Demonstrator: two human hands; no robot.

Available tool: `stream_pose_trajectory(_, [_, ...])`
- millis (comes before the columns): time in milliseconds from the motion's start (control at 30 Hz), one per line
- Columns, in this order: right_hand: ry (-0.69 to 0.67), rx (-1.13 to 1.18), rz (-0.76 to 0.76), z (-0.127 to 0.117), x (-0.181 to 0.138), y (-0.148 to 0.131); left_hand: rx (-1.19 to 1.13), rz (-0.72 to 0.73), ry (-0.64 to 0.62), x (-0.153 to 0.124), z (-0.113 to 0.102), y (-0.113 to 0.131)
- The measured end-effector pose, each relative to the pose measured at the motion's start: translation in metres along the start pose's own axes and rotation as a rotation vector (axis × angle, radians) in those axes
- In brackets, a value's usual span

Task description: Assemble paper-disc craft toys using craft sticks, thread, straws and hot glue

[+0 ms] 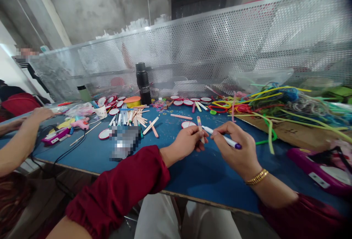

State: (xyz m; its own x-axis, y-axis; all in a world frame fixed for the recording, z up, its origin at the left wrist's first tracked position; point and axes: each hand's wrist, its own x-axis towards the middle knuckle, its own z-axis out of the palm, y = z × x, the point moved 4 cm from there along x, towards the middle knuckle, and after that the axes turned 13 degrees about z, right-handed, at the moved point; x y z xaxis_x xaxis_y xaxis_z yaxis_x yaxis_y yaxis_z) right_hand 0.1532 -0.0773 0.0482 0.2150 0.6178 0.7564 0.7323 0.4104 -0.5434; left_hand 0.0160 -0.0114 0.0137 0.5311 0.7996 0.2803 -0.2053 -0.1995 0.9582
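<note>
A person in dark red sleeves sits at a blue table (187, 180). Just above its near part, the left hand (184, 143) pinches a stick (199, 121) between thumb and fingers, its top end pointing up. The right hand (237, 147), with a gold bracelet (257, 177) at its wrist, closes around a white marker (225, 140) like a pen, purple end towards the palm. The marker's tip is just beside the stick; whether they touch cannot be told.

The stick looks partly coloured: yellowish and purple patches show near the top, while the lower end looks pale and bare. How much colouring is left is unclear, as fingers hide part of it.

At right lies a purple device (305, 171); at far left, a co-worker's arm (16, 151) reaches over the table. Beyond the hands are a pink stick (181, 116), a pile of mostly pale sticks (137, 116), red-rimmed discs (187, 102) and tangled bright strands (275, 96). Behind them stand a black bottle (143, 85) and a metal mesh screen (198, 55).
</note>
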Motion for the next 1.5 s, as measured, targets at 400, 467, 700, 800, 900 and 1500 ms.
stream_pose_trajectory(400, [-0.005,0.003,-0.020,0.000,0.001,-0.005,0.019,0.000,-0.013,-0.001,0.001,0.001])
stream_pose_trajectory(467, [-0.016,0.006,-0.021,0.000,0.000,-0.005,0.025,-0.002,-0.014,-0.001,0.001,0.002])
stream_pose_trajectory(700, [-0.011,-0.018,0.008,0.000,0.001,-0.003,0.034,-0.001,-0.006,-0.001,0.001,0.002])
stream_pose_trajectory(800, [0.002,-0.030,0.018,0.000,0.000,0.000,0.022,0.002,-0.009,-0.001,0.001,0.002])
stream_pose_trajectory(900, [0.055,-0.024,0.052,-0.001,-0.001,0.004,0.015,-0.002,-0.012,-0.002,0.001,0.003])
stream_pose_trajectory(1500, [0.096,0.103,0.126,-0.004,-0.003,0.013,-0.012,-0.001,-0.007,-0.002,0.000,0.003])
